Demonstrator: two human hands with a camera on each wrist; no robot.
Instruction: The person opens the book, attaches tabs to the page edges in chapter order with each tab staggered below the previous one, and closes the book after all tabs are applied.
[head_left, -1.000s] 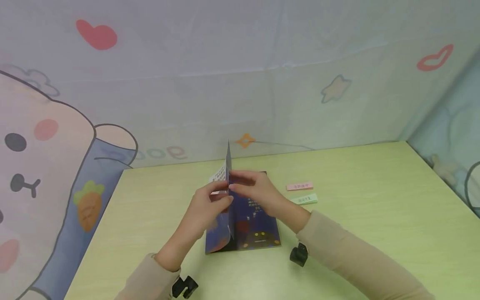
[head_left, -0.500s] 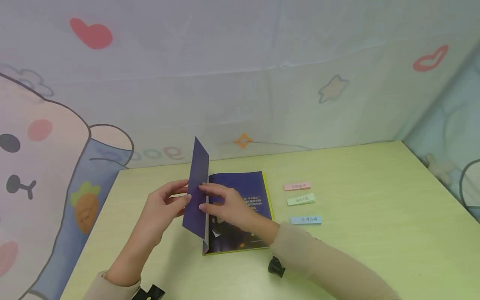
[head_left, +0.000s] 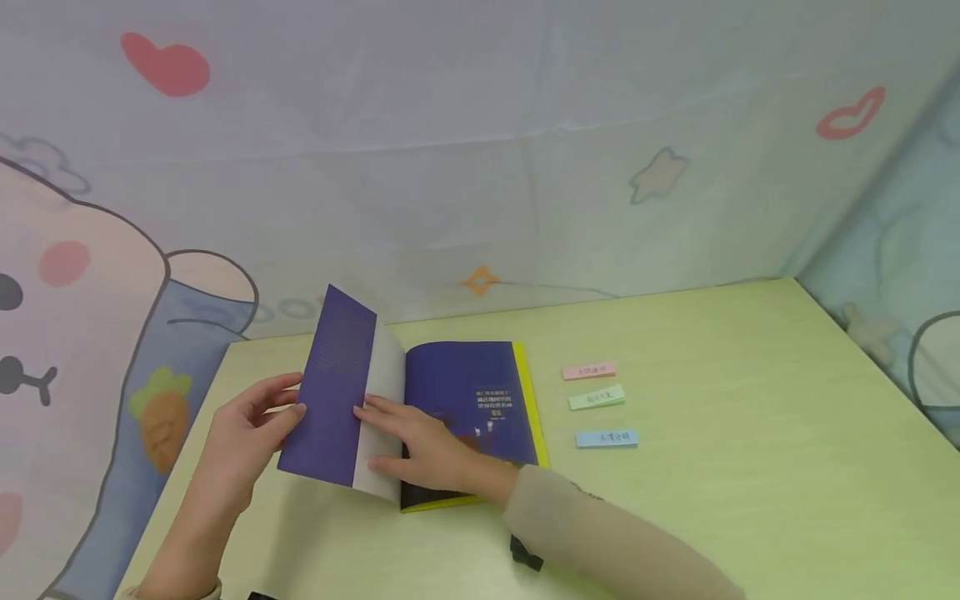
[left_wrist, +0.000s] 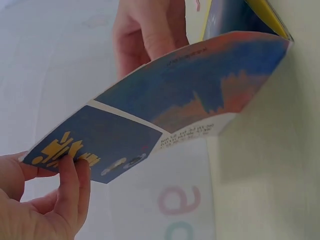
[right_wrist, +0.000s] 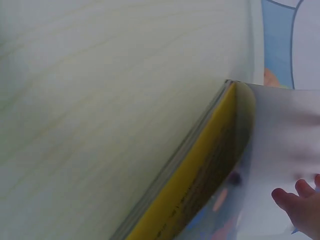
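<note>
left hand (head_left: 243, 433) — pinches book cover (head_left: 330, 392) | right hand (head_left: 420, 446) — seemingly flat on page (head_left: 382, 392)

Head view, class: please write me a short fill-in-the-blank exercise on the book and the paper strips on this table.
1. The left hand holds the book's raised ____.
2. The right hand rests on the open ____.
3. Beside the book lie ____ paper strips.
4. The nearest strip is ____.

Missing words: cover; book; three; blue

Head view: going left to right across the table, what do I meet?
Left hand holding the lifted cover → right hand flat on the open book → three paper labels, pink, green, blue, stacked near to far.
</note>
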